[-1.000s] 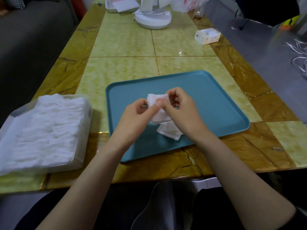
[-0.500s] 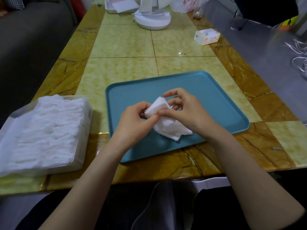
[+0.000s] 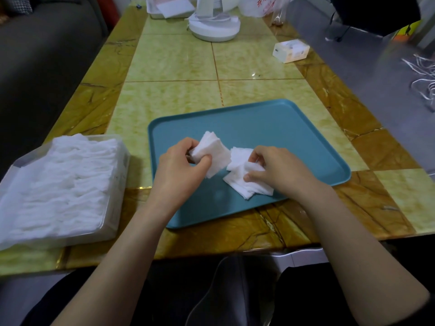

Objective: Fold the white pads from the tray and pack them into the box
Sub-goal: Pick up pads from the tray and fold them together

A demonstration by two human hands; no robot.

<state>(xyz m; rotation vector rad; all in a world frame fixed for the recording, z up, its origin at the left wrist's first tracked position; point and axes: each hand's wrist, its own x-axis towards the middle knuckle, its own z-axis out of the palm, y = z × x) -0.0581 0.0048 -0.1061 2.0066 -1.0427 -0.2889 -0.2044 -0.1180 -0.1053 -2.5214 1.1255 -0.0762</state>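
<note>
At left, box (image 3: 122, 161) looks nearly full. Left hand (image 3: 181, 171) pinches a folded pad (image 3: 213, 152); right hand (image 3: 281, 171) grips the last pads (image 3: 244, 184) on tray (image 3: 282, 128).

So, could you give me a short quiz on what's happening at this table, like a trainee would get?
1. True or false: the left hand grips a folded pad.
2. Where does the box of packed pads sit? A) left of the tray B) right of it C) on it.
3. Which hand pinches the loose pads lying in the tray?
Key: 1 true; 2 A; 3 the right hand.
</note>
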